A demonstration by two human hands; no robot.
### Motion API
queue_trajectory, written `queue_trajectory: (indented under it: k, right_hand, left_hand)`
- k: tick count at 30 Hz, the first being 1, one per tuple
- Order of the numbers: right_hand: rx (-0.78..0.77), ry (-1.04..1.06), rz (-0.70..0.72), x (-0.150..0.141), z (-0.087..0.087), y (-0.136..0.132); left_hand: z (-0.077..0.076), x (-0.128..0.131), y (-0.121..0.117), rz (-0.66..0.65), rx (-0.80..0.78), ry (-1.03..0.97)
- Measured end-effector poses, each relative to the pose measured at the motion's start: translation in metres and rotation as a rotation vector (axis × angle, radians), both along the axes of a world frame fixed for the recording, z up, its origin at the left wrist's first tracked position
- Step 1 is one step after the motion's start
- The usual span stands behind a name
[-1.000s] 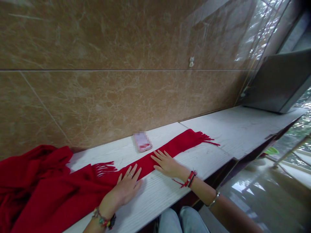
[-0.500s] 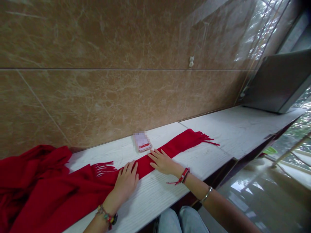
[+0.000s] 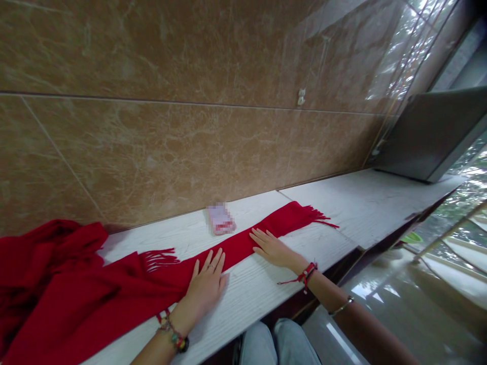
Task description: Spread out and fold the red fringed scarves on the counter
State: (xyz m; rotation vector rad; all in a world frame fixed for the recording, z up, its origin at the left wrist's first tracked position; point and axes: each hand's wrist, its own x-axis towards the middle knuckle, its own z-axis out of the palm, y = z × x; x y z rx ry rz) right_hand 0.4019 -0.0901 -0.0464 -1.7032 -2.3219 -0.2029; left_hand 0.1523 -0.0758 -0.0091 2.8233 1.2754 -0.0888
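A red fringed scarf [image 3: 236, 248] lies in a long folded strip across the white counter, its far fringe pointing right. My left hand [image 3: 207, 279] rests on the strip with fingers stretched out and spread. Further along to the right, my right hand [image 3: 273, 248] lies flat, its fingertips on the scarf and the palm near the strip's front edge. Toward the left, the cloth widens into a loose part with another fringe, beside a crumpled heap of red fabric [image 3: 57, 253] by the wall. Neither hand grasps anything.
A phone-like object [image 3: 221, 219], partly blurred out, lies behind the scarf near the tiled wall [image 3: 171, 147]. The white counter [image 3: 243, 294] runs to the right, where a large grey box-shaped object [image 3: 429, 134] stands. My knees are under the counter's front edge.
My right hand has slid to the right along the scarf, away from my left hand. My left hand has also shifted slightly right. The view has tilted a little.
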Motion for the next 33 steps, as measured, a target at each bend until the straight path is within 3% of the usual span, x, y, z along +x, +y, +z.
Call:
queue_trajectory:
  k: [6, 11, 15, 18, 23, 29, 33]
  right_hand:
    - [-0.024, 0.005, 0.008, 0.005, 0.001, -0.001]
    - [0.011, 0.020, -0.013, -0.017, 0.015, -0.001]
    - [0.025, 0.027, 0.113, -0.052, 0.024, 0.006]
    - [-0.012, 0.021, 0.164, -0.069, 0.021, 0.012]
    - [0.015, 0.053, 0.129, -0.071, 0.011, 0.015]
    - [0.017, 0.100, 0.097, -0.071, 0.009, 0.015]
    - [0.044, 0.143, 0.084, -0.073, 0.013, 0.013]
  left_hand:
    - [0.005, -0.002, 0.002, 0.010, -0.114, 0.031]
    - [-0.002, 0.000, 0.003, -0.006, 0.035, -0.037]
    - [-0.006, 0.004, 0.002, 0.034, 0.113, -0.057]
    - [-0.003, 0.002, 0.003, 0.107, 0.164, -0.066]
    - [0.010, -0.011, 0.019, 0.249, 0.240, -0.059]
    - [0.009, -0.019, 0.058, 0.262, 0.011, -0.215]
    - [0.007, -0.018, 0.066, 0.250, -0.013, -0.226]
